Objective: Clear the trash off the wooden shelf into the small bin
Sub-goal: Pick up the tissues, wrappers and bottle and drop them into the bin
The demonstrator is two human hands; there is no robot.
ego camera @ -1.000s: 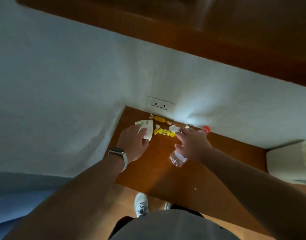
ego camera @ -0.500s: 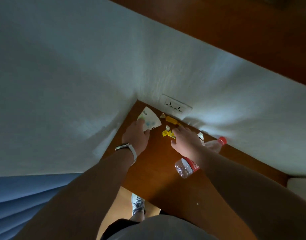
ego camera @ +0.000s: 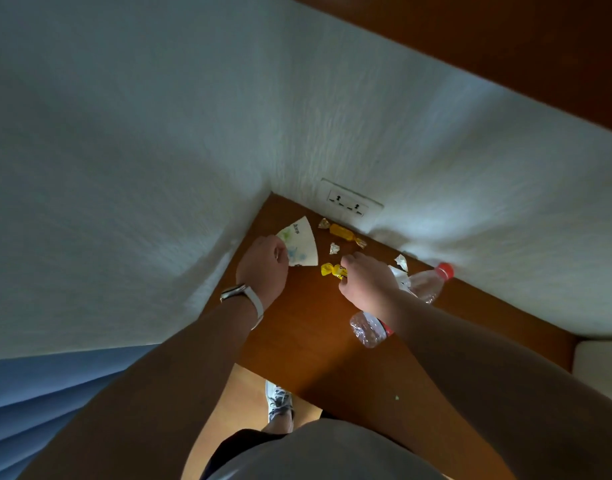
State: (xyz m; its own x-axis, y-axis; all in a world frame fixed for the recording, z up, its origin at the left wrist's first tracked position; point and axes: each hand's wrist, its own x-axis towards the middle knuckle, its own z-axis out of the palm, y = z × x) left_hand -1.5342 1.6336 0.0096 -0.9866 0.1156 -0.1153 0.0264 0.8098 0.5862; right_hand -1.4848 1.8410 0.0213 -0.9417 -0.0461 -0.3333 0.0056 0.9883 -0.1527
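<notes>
We are only at the start: nothing has left the wooden shelf (ego camera: 308,327) yet, and we see no bin for certain. Our left hand (ego camera: 263,265) has its grip pinched on the flattened paper cup (ego camera: 303,245) in the corner. Our right hand (ego camera: 365,282) curls onto the yellow candy wrapper (ego camera: 330,270), though whether that grip has closed we cannot tell. Left to clear: the orange candy wrapper (ego camera: 341,232) near the wall socket (ego camera: 349,204), small foil scraps (ego camera: 334,248), and the crushed plastic bottle (ego camera: 424,285) under our right forearm. Print on the cup and wrapper is too blurred to read.
</notes>
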